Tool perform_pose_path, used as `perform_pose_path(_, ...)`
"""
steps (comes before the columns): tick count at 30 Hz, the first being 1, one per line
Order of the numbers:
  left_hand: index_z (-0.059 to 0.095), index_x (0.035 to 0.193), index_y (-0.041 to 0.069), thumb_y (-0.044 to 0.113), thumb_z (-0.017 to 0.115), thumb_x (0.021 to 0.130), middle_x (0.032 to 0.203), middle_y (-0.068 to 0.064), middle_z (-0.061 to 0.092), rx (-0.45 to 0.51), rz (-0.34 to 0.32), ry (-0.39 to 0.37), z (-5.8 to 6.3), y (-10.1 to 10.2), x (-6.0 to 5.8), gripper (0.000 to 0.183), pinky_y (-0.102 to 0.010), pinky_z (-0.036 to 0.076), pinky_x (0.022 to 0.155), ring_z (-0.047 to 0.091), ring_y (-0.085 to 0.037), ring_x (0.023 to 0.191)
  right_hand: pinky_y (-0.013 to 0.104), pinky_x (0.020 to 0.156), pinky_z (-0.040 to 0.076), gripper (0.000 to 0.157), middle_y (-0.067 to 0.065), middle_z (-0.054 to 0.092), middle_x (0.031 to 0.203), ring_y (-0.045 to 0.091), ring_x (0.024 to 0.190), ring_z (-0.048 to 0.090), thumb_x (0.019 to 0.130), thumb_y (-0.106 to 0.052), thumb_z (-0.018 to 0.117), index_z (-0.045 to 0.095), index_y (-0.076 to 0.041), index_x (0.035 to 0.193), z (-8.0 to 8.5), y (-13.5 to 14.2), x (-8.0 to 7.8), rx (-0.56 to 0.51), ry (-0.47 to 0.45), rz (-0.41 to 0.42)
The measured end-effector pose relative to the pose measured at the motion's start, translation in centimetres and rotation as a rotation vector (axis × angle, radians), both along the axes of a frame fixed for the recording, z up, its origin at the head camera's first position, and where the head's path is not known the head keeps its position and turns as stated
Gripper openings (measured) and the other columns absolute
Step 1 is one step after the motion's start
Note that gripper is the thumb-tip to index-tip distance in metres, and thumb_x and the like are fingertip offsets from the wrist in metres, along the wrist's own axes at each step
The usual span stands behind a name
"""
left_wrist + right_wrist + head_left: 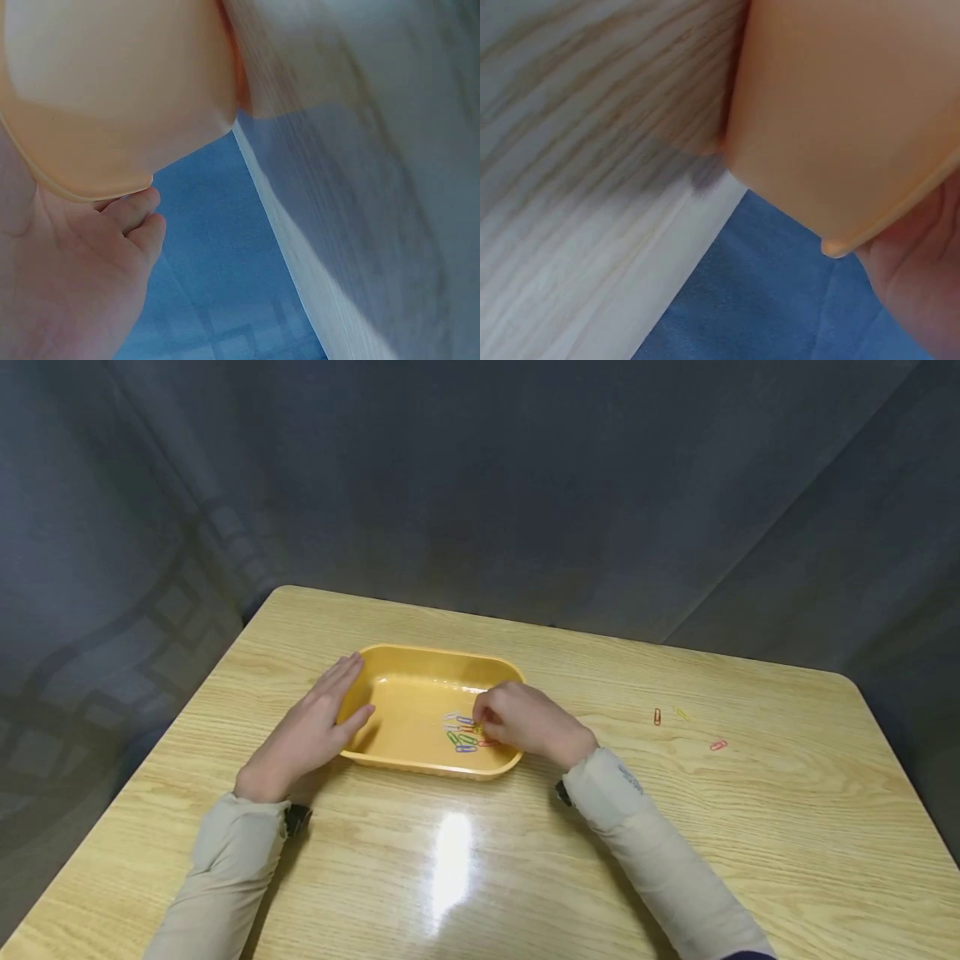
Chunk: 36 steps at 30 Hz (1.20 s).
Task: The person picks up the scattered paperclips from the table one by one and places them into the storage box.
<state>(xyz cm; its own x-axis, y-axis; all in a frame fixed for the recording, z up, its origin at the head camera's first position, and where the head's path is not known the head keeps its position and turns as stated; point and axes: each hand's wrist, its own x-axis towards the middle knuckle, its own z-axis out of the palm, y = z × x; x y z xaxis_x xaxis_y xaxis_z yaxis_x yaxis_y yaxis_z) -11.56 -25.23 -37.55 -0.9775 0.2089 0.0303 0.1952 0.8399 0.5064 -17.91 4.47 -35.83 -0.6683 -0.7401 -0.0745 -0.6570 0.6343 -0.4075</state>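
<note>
A yellow plastic tray [408, 768] stands on the table with several coloured paper clips [461, 739] lying at its right end. My left hand [311, 722] rests against the tray's left end, fingers extended along the outside and thumb reaching over the rim. In the left wrist view, the palm [75, 270] lies close along the tray rim. My right hand [521, 718] reaches over the right rim, its bent fingers pinching a yellow paper clip [477, 728] low in the tray. The right wrist view shows the tray's outer wall [832, 112] but hides the fingertips.
Outside the tray, to the right, a dark red paper clip [657, 717], a yellow clip [681, 714] and a pink clip [718, 746] lie apart on the wooden table [787, 827]. A dark curtain [480, 485] hangs beyond the table's back edge.
</note>
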Motion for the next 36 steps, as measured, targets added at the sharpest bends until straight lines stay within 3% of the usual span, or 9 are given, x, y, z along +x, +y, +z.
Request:
perform_pose_path(5,0.017,0.158,0.001,0.031,0.053,0.103,0.167,-0.016,0.013,-0.002,-0.001,-0.008,0.0,0.0,0.0,0.073,-0.055,0.015,0.125,0.01,-0.034,0.155,0.027,0.079,0.055,0.012,0.0,0.072,0.097,0.011,0.083,0.061,0.094,-0.01,0.065,0.074,-0.007,0.102,0.6,0.5,0.5,-0.081,-0.045,-0.026)
perform_pose_path(11,0.016,0.158,0.001,0.03,0.054,0.102,0.167,-0.016,0.012,-0.007,0.005,-0.017,0.1,0.0,0.0,0.073,-0.055,0.015,0.125,0.009,-0.033,0.155,0.034,0.091,0.055,0.019,0.002,0.073,0.11,0.017,0.1,0.065,0.094,-0.011,0.065,0.073,-0.007,0.112,1.7,1.4,1.2,-0.111,-0.009,-0.065)
perform_pose_path(20,0.016,0.158,0.001,0.031,0.054,0.102,0.167,-0.017,0.013,-0.008,0.001,-0.008,0.1,0.0,0.0,0.073,-0.055,0.016,0.125,0.01,-0.035,0.155,0.034,0.084,0.057,0.019,0.006,0.074,0.106,0.02,0.094,0.066,0.092,-0.009,0.068,0.072,-0.006,0.11,2.8,3.8,1.8,-0.188,0.047,-0.107)
perform_pose_path(27,0.017,0.157,0.0,0.029,0.055,0.102,0.166,-0.018,0.014,-0.006,0.0,-0.007,0.1,-0.1,0.0,0.073,-0.055,0.016,0.124,0.01,-0.035,0.155,0.042,0.086,0.056,0.019,0.006,0.073,0.105,0.022,0.097,0.066,0.092,-0.011,0.069,0.072,-0.006,0.11,2.7,5.2,1.9,-0.249,0.035,-0.15)
perform_pose_path(36,0.017,0.157,0.0,0.03,0.055,0.102,0.167,-0.016,0.013,-0.001,-0.001,-0.004,0.0,-0.2,0.0,0.073,-0.055,0.016,0.124,0.01,-0.034,0.155,0.04,0.085,0.056,0.022,0.007,0.073,0.108,0.021,0.097,0.066,0.093,-0.01,0.067,0.071,-0.007,0.115,2.4,7.3,1.9,-0.217,0.082,-0.22)
